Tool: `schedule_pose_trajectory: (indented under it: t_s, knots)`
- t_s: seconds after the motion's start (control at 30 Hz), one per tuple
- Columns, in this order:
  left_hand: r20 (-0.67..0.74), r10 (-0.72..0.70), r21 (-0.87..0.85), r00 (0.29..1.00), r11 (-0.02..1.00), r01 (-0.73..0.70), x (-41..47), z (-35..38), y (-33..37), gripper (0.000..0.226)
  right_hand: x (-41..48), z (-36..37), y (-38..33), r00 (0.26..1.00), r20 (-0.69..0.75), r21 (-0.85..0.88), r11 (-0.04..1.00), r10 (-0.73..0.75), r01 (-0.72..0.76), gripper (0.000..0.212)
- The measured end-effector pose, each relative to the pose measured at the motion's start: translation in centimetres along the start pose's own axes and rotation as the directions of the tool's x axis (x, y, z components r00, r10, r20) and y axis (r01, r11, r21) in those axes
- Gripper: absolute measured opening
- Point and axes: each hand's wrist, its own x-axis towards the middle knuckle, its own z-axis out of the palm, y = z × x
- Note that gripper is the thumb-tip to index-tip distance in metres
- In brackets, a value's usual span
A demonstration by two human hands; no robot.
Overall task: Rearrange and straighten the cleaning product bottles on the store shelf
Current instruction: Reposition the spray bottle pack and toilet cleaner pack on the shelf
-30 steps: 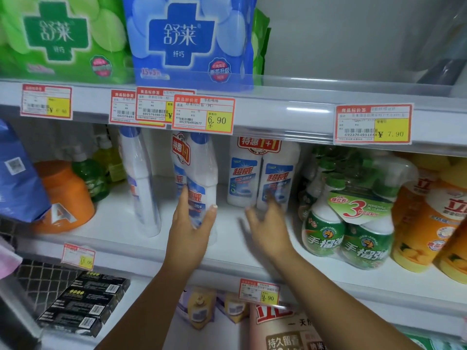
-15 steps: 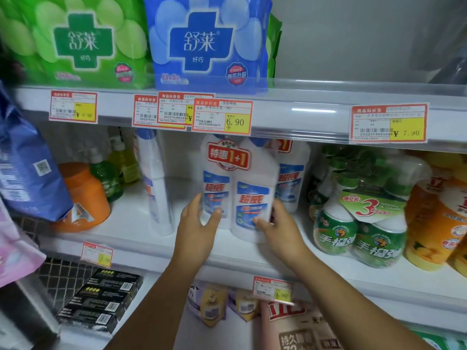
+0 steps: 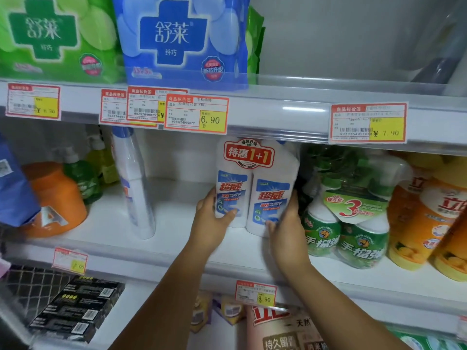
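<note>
The left hand [image 3: 212, 223] is curled round the left side of the twin pack [image 3: 273, 195]. Its thumb lies across the front of the left bottle. The right hand [image 3: 286, 228] is curled round the right side of the same pack, with its fingers low on the right bottle. So both hands hold one thing between them.

The twin pack is two white bottles stuck together, with a red "1+1" label on top. It is near the middle of the shelf [image 3: 177, 218], a little way back from the front edge. It leans a bit. I cannot tell if its bottom sits on the shelf or is lifted just off it.

Here is what could go wrong. The green spray bottles [image 3: 346, 223] are just beside the right hand. If the pack slides more to the right, the hand or the pack could bump them and knock them crooked. The top of the pack is very close to the shelf above [image 3: 290, 114]. Lifting it high could make it hit there. The pack looks smooth, so it could slip if the hands let go too soon while it leans.

Toward the left end of the shelf, a tall white bottle [image 3: 134, 185] stands alone and looks tilted. A bump could tip it over.
</note>
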Motion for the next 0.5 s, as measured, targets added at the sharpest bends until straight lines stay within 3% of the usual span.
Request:
schedule_pose_trajectory:
  t_s: [0.5]
  knots:
    - [0.099,0.003,0.004,0.995,1.0,-0.003,-0.19,0.09,-0.14,0.066,0.94,0.08,0.93,0.997,0.063,-0.018,0.999,0.051,-0.05,0.077]
